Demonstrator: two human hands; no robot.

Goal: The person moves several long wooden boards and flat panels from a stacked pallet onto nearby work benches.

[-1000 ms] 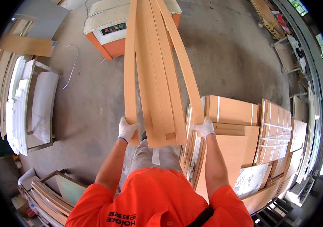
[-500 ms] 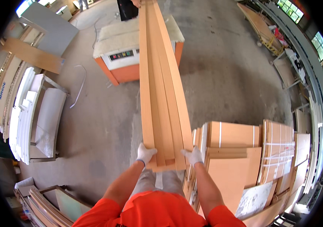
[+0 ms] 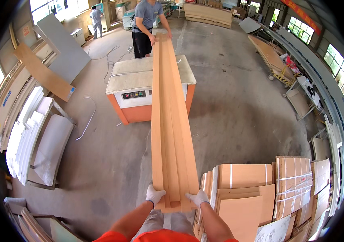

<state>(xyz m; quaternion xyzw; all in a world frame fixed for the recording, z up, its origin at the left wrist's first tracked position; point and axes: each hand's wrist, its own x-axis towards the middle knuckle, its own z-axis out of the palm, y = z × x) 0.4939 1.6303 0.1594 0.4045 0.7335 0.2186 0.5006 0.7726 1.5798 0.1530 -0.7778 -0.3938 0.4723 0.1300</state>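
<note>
A long bundle of light-brown wooden boards stretches away from me, several boards lying lengthwise together. My left hand, in a white glove, grips the near end at its left edge. On the right edge, my gloved right hand is closed round the same end; the fingers of both hands are partly hidden beneath the wood. At the far end a co-worker in a grey shirt has both hands on the boards. Between us, the boards pass over a strapping machine with a pale top and orange body.
Stacked brown panels, some strapped, stand at my right. To the left is a metal rack with white strips. A loose white strap lies on the floor. Another person stands far back; a loaded cart is far right.
My view has tilted up, so the scene sits lower and the co-worker at the far end now shows. Both my hands keep hold of the boards.
</note>
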